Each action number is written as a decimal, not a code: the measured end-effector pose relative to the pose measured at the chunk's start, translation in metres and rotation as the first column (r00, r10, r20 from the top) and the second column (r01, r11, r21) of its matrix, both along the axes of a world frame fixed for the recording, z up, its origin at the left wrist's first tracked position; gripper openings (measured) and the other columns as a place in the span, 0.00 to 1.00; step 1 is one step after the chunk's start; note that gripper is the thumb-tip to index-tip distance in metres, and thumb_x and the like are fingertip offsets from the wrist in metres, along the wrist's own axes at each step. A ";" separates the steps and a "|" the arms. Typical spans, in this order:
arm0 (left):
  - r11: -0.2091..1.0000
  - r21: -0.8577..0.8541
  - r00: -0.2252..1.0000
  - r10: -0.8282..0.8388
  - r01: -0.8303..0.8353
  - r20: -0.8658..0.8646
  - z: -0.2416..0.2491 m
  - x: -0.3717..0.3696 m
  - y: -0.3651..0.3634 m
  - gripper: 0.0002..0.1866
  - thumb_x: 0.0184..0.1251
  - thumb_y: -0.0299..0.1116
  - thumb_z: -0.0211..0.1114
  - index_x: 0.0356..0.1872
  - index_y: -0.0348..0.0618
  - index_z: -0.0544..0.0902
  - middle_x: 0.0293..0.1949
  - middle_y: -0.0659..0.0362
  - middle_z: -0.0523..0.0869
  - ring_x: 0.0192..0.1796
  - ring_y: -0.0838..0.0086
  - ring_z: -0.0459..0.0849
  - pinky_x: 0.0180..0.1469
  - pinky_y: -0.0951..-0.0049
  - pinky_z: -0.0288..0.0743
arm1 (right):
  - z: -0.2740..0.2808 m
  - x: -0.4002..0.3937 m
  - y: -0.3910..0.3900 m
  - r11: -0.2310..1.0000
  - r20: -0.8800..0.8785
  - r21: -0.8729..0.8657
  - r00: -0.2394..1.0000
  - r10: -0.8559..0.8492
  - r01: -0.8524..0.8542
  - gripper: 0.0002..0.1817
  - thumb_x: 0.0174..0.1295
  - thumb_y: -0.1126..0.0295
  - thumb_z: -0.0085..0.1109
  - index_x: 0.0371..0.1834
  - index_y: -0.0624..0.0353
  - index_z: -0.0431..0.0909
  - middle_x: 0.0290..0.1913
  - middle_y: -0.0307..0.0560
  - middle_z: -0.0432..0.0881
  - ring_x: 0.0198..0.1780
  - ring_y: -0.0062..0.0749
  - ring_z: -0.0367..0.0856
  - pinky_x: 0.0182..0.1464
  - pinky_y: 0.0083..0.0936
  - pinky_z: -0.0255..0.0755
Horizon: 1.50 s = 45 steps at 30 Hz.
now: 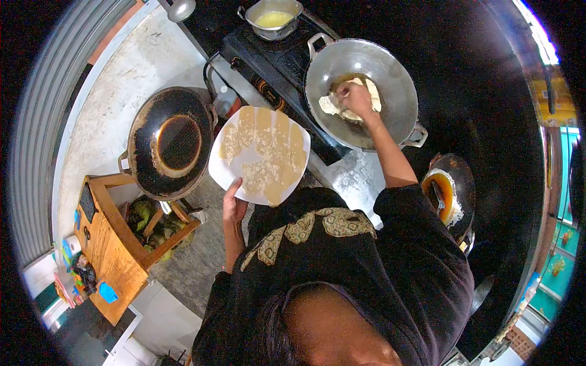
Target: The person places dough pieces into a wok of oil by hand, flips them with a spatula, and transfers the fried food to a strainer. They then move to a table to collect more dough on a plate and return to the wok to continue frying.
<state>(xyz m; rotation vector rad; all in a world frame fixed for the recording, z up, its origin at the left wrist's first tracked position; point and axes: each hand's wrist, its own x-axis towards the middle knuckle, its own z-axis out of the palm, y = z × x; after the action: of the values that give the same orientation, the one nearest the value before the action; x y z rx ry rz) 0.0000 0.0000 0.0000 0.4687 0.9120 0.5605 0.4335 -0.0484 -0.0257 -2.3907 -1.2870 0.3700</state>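
Note:
My left hand [233, 200] grips the near-left edge of a white squarish plate [218, 169], thumb on top of the rim. Flat tan slices [262, 131] with pale, crumbly patches cover much of the plate. Over to the right, my right hand [356, 99] reaches down into a wide grey metal wok [390, 67], fingers pinched at a pale, floppy slice. More pale slices [329, 105] lie around the fingers at the bottom of the wok, in a shallow pool of oil. The wok stands on the stove side, its two handles sticking out.
A black stove [244, 52] carries a small pot [290, 27] of yellow liquid. At left is a blackened wok [140, 131] with dark liquid. A dark pan [467, 183] with brown liquid sits right. A ladle [181, 10] lies at the top; a wooden stand [116, 262] is lower left.

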 end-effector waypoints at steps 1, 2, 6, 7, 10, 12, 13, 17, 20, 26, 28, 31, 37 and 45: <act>1.000 -0.008 1.000 0.008 -0.009 -0.005 0.003 0.002 0.001 0.27 0.61 0.37 0.60 0.58 0.34 0.67 0.54 0.53 0.76 0.55 0.65 0.74 0.59 0.64 0.64 | 0.001 -0.009 0.000 0.997 0.043 0.023 0.996 0.078 -0.079 0.12 0.48 0.63 0.61 0.34 0.54 0.81 0.34 0.54 0.81 0.36 0.44 0.81 0.41 0.34 0.73; 1.000 -0.016 1.000 0.017 -0.018 -0.011 0.004 0.002 0.001 0.26 0.62 0.35 0.58 0.59 0.33 0.66 0.55 0.53 0.75 0.56 0.65 0.73 0.60 0.64 0.63 | 0.001 -0.014 0.000 0.986 0.085 0.042 0.984 0.155 -0.159 0.11 0.48 0.63 0.61 0.35 0.54 0.81 0.34 0.54 0.81 0.36 0.45 0.80 0.41 0.35 0.73; 1.000 -0.021 1.000 0.009 -0.009 0.022 0.001 -0.001 -0.001 0.24 0.63 0.35 0.58 0.57 0.33 0.68 0.54 0.53 0.76 0.56 0.65 0.74 0.59 0.65 0.64 | -0.026 -0.022 -0.004 0.975 0.096 0.049 0.973 0.210 -0.215 0.11 0.50 0.64 0.59 0.35 0.56 0.80 0.32 0.50 0.81 0.35 0.46 0.80 0.38 0.36 0.72; 1.000 -0.021 0.999 0.008 -0.008 0.032 0.000 -0.004 -0.002 0.24 0.63 0.35 0.58 0.57 0.33 0.69 0.53 0.53 0.76 0.56 0.65 0.74 0.59 0.65 0.64 | -0.028 -0.026 -0.004 0.979 0.072 0.058 0.979 0.189 -0.193 0.11 0.49 0.63 0.60 0.34 0.55 0.81 0.31 0.50 0.81 0.34 0.46 0.80 0.37 0.35 0.72; 1.000 -0.023 0.999 0.001 0.000 0.038 -0.012 -0.007 -0.002 0.23 0.61 0.36 0.59 0.55 0.35 0.71 0.53 0.54 0.77 0.54 0.65 0.75 0.57 0.65 0.66 | -0.029 -0.024 0.000 0.993 0.044 0.049 0.994 0.104 -0.106 0.10 0.48 0.62 0.61 0.30 0.55 0.82 0.28 0.50 0.81 0.32 0.45 0.80 0.36 0.34 0.73; 1.000 -0.025 0.999 -0.010 0.011 0.030 -0.017 -0.008 -0.003 0.23 0.60 0.37 0.59 0.55 0.36 0.72 0.52 0.55 0.78 0.53 0.65 0.76 0.56 0.65 0.67 | -0.034 -0.025 0.007 1.000 0.064 0.000 0.998 0.021 -0.021 0.09 0.47 0.61 0.62 0.26 0.54 0.82 0.26 0.50 0.81 0.31 0.45 0.81 0.35 0.33 0.73; 1.000 -0.022 1.000 -0.017 0.017 0.027 -0.017 -0.008 -0.002 0.23 0.60 0.36 0.59 0.55 0.36 0.72 0.52 0.55 0.78 0.53 0.65 0.76 0.55 0.66 0.67 | -0.035 -0.025 0.010 1.000 0.054 -0.029 0.998 -0.012 0.013 0.09 0.46 0.61 0.62 0.25 0.54 0.82 0.25 0.50 0.81 0.30 0.44 0.81 0.35 0.33 0.73; 1.000 -0.021 1.000 -0.007 0.007 -0.007 -0.011 -0.006 -0.003 0.22 0.59 0.36 0.59 0.54 0.36 0.73 0.52 0.55 0.78 0.53 0.65 0.76 0.55 0.66 0.67 | -0.047 -0.021 0.014 0.993 0.014 -0.099 0.998 -0.063 0.064 0.08 0.43 0.63 0.62 0.24 0.53 0.83 0.26 0.49 0.82 0.31 0.42 0.82 0.35 0.32 0.74; 1.000 -0.015 1.000 -0.005 0.005 -0.007 -0.003 -0.005 -0.005 0.22 0.62 0.36 0.59 0.54 0.35 0.72 0.52 0.55 0.78 0.54 0.66 0.75 0.58 0.66 0.65 | -0.056 -0.020 0.009 0.998 0.084 -0.067 0.996 -0.001 0.007 0.08 0.43 0.64 0.61 0.27 0.52 0.84 0.29 0.49 0.82 0.33 0.42 0.82 0.37 0.33 0.74; 1.000 -0.011 1.000 -0.002 0.002 -0.013 -0.001 -0.003 -0.005 0.23 0.59 0.36 0.61 0.54 0.35 0.73 0.51 0.55 0.78 0.54 0.67 0.75 0.58 0.66 0.64 | -0.057 -0.022 0.007 0.996 0.100 -0.073 0.993 0.065 -0.058 0.09 0.45 0.66 0.58 0.30 0.53 0.83 0.29 0.54 0.81 0.33 0.46 0.81 0.36 0.38 0.75; 1.000 -0.016 0.999 -0.011 0.011 -0.037 0.005 0.000 -0.005 0.23 0.59 0.36 0.61 0.54 0.35 0.73 0.51 0.55 0.78 0.54 0.67 0.75 0.58 0.66 0.64 | -0.055 -0.021 0.006 0.990 0.145 -0.127 0.986 0.078 -0.059 0.09 0.45 0.69 0.57 0.31 0.52 0.83 0.30 0.53 0.81 0.33 0.45 0.81 0.36 0.36 0.74; 1.000 -0.028 1.000 -0.010 0.009 -0.021 -0.001 -0.003 -0.003 0.23 0.59 0.36 0.61 0.53 0.35 0.73 0.51 0.55 0.78 0.55 0.66 0.74 0.59 0.67 0.63 | -0.052 -0.018 -0.001 0.977 0.242 -0.189 0.959 0.145 -0.100 0.08 0.45 0.70 0.57 0.30 0.52 0.83 0.28 0.53 0.81 0.32 0.45 0.81 0.35 0.37 0.74; 0.999 -0.018 0.999 -0.039 0.039 0.002 -0.012 -0.007 0.000 0.24 0.58 0.38 0.61 0.53 0.36 0.73 0.50 0.55 0.79 0.53 0.66 0.76 0.57 0.66 0.65 | -0.078 0.035 -0.028 0.979 0.411 -0.155 0.910 -0.057 0.131 0.04 0.49 0.68 0.58 0.27 0.52 0.81 0.28 0.50 0.82 0.32 0.45 0.81 0.33 0.40 0.74; 0.999 -0.015 0.999 -0.035 0.035 0.031 -0.010 -0.004 0.001 0.23 0.58 0.38 0.61 0.52 0.35 0.73 0.49 0.54 0.79 0.52 0.65 0.76 0.55 0.64 0.68 | 0.040 0.002 -0.049 0.932 0.184 0.216 0.926 -0.331 0.290 0.13 0.56 0.57 0.56 0.30 0.56 0.76 0.28 0.51 0.81 0.29 0.49 0.81 0.30 0.40 0.72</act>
<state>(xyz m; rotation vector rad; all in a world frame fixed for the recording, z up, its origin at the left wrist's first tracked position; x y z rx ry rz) -0.0039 0.0005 -0.0097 0.4602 0.8764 0.5269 0.4351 -0.0973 0.0143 -2.4687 -0.9495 -0.1044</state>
